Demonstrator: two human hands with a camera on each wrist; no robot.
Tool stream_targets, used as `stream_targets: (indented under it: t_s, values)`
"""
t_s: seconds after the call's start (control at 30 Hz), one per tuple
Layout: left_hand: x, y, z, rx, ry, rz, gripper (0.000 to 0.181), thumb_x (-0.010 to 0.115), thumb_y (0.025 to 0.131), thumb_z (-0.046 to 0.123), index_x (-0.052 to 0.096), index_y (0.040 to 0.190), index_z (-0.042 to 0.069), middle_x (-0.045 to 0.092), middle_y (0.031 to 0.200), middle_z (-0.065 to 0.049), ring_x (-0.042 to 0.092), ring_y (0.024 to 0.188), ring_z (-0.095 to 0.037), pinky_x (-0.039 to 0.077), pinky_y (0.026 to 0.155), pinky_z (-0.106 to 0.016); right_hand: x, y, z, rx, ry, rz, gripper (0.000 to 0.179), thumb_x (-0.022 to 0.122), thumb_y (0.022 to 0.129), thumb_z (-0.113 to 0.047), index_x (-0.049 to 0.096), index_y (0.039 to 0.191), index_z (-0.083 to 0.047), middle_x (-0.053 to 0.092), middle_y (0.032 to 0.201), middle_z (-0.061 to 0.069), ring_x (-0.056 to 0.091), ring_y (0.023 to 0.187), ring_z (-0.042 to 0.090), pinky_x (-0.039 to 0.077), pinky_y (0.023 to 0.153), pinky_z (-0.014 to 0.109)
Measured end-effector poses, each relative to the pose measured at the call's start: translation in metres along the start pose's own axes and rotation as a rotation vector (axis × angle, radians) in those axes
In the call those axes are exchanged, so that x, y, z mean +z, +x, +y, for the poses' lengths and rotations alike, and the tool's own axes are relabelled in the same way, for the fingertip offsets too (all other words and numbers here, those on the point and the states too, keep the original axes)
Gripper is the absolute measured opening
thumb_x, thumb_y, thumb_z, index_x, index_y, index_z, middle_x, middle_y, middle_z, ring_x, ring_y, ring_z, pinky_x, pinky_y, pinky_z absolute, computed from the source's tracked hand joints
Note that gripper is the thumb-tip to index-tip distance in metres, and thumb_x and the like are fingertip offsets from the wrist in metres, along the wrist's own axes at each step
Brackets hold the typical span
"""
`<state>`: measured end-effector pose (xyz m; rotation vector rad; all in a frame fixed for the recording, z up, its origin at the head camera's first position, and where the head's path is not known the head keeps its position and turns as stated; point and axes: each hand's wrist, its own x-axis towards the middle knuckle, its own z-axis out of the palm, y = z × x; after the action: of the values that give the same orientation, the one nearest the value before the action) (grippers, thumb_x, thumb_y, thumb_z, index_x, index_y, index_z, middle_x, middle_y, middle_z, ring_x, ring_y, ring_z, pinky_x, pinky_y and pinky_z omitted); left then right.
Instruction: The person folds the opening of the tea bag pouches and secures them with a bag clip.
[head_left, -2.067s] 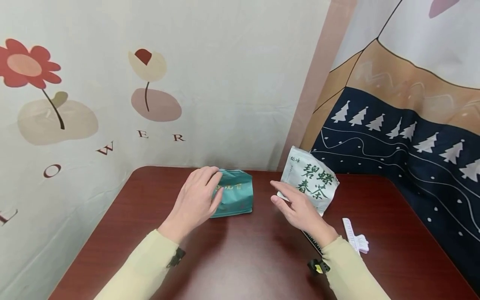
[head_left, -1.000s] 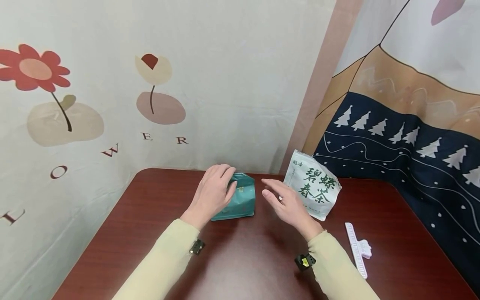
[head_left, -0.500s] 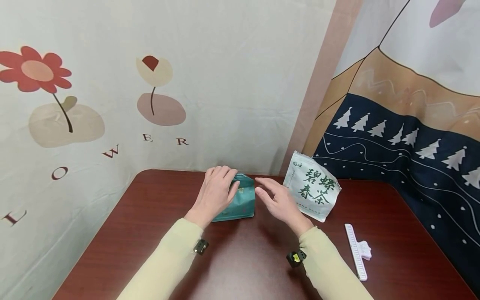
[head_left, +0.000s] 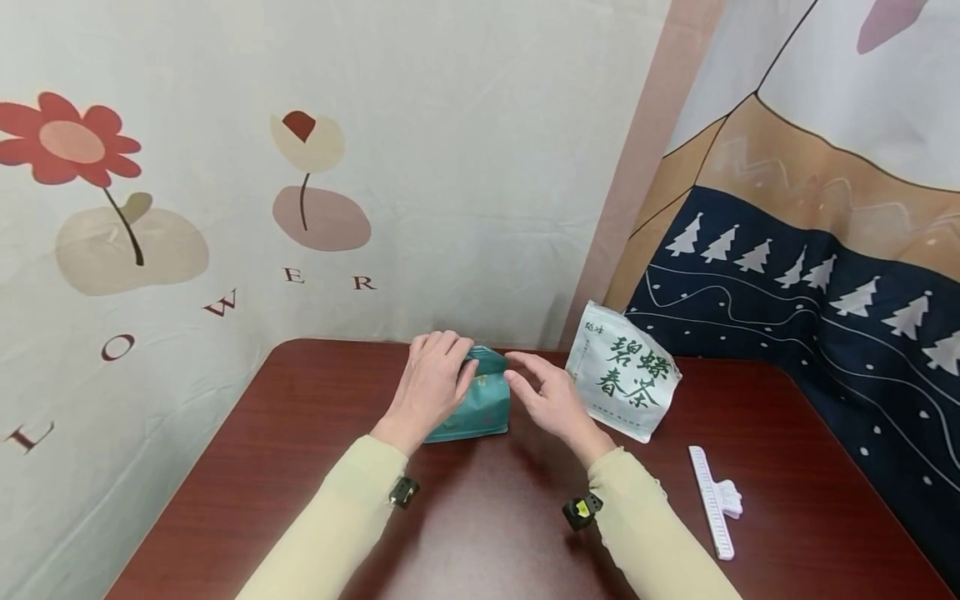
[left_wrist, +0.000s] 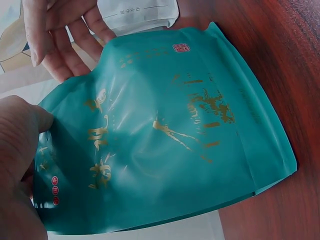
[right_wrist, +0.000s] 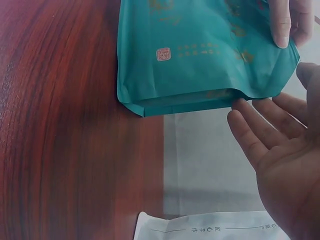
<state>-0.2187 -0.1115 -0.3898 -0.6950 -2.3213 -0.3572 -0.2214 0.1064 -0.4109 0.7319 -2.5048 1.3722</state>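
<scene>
A teal tea pouch [head_left: 483, 404] with gold lettering stands on the table, its left part covered by my left hand [head_left: 431, 379] in the head view. The left thumb [left_wrist: 41, 118] lies on the pouch's front near its top, with the other fingers behind, pinching it. On the opposite side, my right hand [head_left: 551, 396] has its fingers extended, with fingertips right at the pouch's edge. In the right wrist view those fingers [right_wrist: 257, 127] reach behind the side fold, while the thumb stays apart from the pouch.
A white tea pouch [head_left: 622, 371] with green characters leans at the back right, just beyond my right hand. A white sealing clip [head_left: 712, 504] lies on the dark red table [head_left: 300, 417] at the right. A printed cloth backdrop [head_left: 465, 167] hangs behind the table.
My right hand has moved left from in front of the white pouch to the teal pouch's right edge. My left hand shifted right over the teal pouch, then stayed still.
</scene>
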Motion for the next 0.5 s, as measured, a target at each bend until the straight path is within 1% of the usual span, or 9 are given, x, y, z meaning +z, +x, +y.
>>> stream_targets:
  t_s: [0.13, 0.23, 0.33, 0.5]
  values:
    - [-0.0001, 0.0010, 0.0003, -0.003, -0.004, 0.005, 0.014, 0.072, 0.098, 0.016, 0.069, 0.107, 0.006, 0.064, 0.096, -0.008, 0.060, 0.093, -0.029, 0.045, 0.087, -0.047, 0.0010, 0.0016, -0.0006, 0.027, 0.043, -0.003, 0.037, 0.062, 0.104, -0.020, 0.064, 0.136, -0.003, 0.069, 0.130, 0.013, 0.069, 0.111, 0.029, 0.057, 0.093, 0.050]
    - [-0.0004, 0.0013, 0.0005, -0.004, -0.004, 0.003, 0.013, 0.071, 0.098, 0.016, 0.069, 0.107, 0.006, 0.063, 0.096, -0.008, 0.059, 0.092, -0.029, 0.044, 0.086, -0.047, 0.0020, 0.0023, -0.0010, 0.040, 0.063, -0.002, 0.035, 0.063, 0.104, -0.019, 0.064, 0.135, -0.003, 0.070, 0.125, 0.013, 0.070, 0.107, 0.028, 0.058, 0.092, 0.048]
    - [0.0000, 0.0014, 0.0004, -0.005, -0.004, 0.001, 0.013, 0.071, 0.099, 0.016, 0.069, 0.107, 0.006, 0.063, 0.096, -0.008, 0.059, 0.092, -0.029, 0.044, 0.085, -0.046, 0.0025, 0.0028, -0.0013, 0.046, 0.074, 0.002, 0.033, 0.063, 0.104, -0.019, 0.065, 0.134, -0.004, 0.071, 0.123, 0.013, 0.070, 0.106, 0.028, 0.058, 0.092, 0.047]
    - [0.0019, 0.0015, 0.0004, -0.009, -0.007, 0.018, 0.012, 0.071, 0.098, 0.016, 0.069, 0.105, 0.006, 0.063, 0.095, -0.008, 0.059, 0.092, -0.029, 0.044, 0.085, -0.047, 0.0024, 0.0032, -0.0016, 0.048, 0.090, 0.002, 0.031, 0.063, 0.104, -0.017, 0.065, 0.132, -0.003, 0.071, 0.121, 0.013, 0.070, 0.105, 0.028, 0.058, 0.091, 0.046]
